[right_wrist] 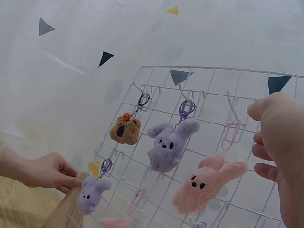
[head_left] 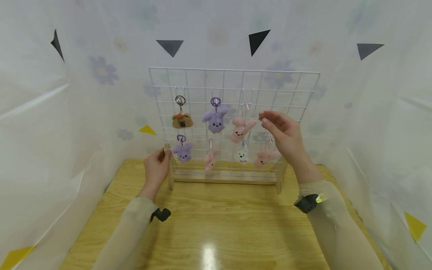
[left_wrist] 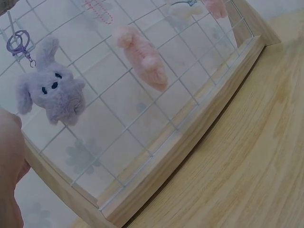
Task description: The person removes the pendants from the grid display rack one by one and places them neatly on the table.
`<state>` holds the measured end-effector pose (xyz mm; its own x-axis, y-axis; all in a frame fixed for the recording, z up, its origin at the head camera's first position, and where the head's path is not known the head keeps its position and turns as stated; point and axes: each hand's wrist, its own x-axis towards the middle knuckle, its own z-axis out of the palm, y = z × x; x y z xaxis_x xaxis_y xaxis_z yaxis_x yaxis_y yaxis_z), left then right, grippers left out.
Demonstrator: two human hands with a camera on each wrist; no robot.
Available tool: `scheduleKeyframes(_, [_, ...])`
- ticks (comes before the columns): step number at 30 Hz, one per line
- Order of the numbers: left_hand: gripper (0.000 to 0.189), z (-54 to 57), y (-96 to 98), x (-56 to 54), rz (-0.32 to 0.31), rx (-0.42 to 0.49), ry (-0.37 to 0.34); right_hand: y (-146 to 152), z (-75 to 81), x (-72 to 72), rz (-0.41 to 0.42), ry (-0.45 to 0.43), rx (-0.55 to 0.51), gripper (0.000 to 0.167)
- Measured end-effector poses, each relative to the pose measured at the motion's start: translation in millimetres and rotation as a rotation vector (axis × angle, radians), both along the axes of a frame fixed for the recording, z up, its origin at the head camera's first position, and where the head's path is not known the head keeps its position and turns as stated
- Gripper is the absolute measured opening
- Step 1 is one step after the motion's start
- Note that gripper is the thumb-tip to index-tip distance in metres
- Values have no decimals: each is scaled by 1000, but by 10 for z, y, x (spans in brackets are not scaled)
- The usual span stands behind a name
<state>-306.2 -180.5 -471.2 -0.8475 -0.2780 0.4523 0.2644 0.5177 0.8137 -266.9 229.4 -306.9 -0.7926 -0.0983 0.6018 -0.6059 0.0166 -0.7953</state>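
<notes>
A white wire grid rack (head_left: 270,90) stands in a wooden stand (head_left: 222,179). My left hand (head_left: 157,167) pinches the top of the stand's left post, beside the lower purple bunny keychain (left_wrist: 54,88). My right hand (head_left: 287,137) is raised at the grid's right side with fingers loosely bent and nothing visible in them. Nearest to it hangs the upper pink bunny keychain (right_wrist: 209,183) on a hook. Along the upper row also hang a brown bear keychain (head_left: 182,122) and a purple bunny keychain (head_left: 216,122). My right hand partly hides the right part of the grid.
In the lower row hang a pink plush keychain (head_left: 210,161), a white plush keychain (head_left: 242,155) and another pink bunny keychain (head_left: 262,159). The stand rests on a wood-grain table (head_left: 216,221). Pale flowered sheeting (head_left: 216,22) with triangle stickers encloses the back and sides.
</notes>
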Motion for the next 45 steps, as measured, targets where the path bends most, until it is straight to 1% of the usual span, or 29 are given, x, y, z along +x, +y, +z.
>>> scheduleKeyframes(5, [25,8,-11,-7,-10,-27,-6,-14,31,-85,32,-41,-39,32])
scheduleKeyframes(8, [25,9,-15,-5,-12,-42,-20,-29,58,-121,35,-65,-26,33])
scheduleKeyframes(13, [24,13,3,-12,-19,-23,-38,-68,110,-176,37,-98,7,33])
scheduleKeyframes(17, [22,4,11,-10,-18,-19,-24,-117,137,-200,31,-97,35,32])
scheduleKeyframes(21, [22,-3,16,-3,-26,-14,-10,-164,152,-227,18,-94,36,30])
scheduleKeyframes(24, [23,-4,23,-3,-39,-4,-8,-190,162,-258,-24,-95,58,28])
scheduleKeyframes(28, [25,-7,16,-12,-49,-6,-4,-231,190,-293,-140,-106,156,27])
scheduleKeyframes(32, [26,-9,4,-20,-47,-29,-8,-280,210,-313,-240,-155,230,29])
scheduleKeyframes(35, [27,-13,-1,-25,-41,-41,-19,-326,209,-331,-276,-198,230,30])
scheduleKeyframes(37, [28,-11,-2,-24,-38,-40,-26,-364,205,-340,-297,-210,220,30])
scheduleKeyframes(45, [28,-14,2,-29,-40,-21,-16,-538,162,-390,-367,-167,104,22])
